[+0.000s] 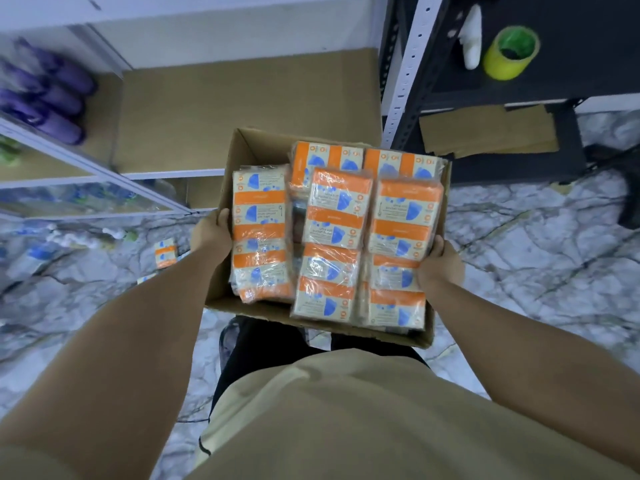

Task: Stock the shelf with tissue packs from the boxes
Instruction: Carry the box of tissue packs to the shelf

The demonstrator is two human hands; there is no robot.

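An open cardboard box (242,147) hangs in front of my waist, carried above the floor. It is full of several orange, beige and blue tissue packs (336,216) wrapped in clear plastic. My left hand (213,230) grips the box's left wall, thumb over the rim. My right hand (440,265) grips the right wall beside the packs. Ahead stands the white shelf (166,174), its nearest level lined with bare brown cardboard (242,112).
Purple bottles (52,98) lie on the shelf's left section. One tissue pack (165,252) lies on the marble floor at the left. A black rack (485,81) at the right holds a yellow tape roll (510,51), a white bottle and cardboard scraps.
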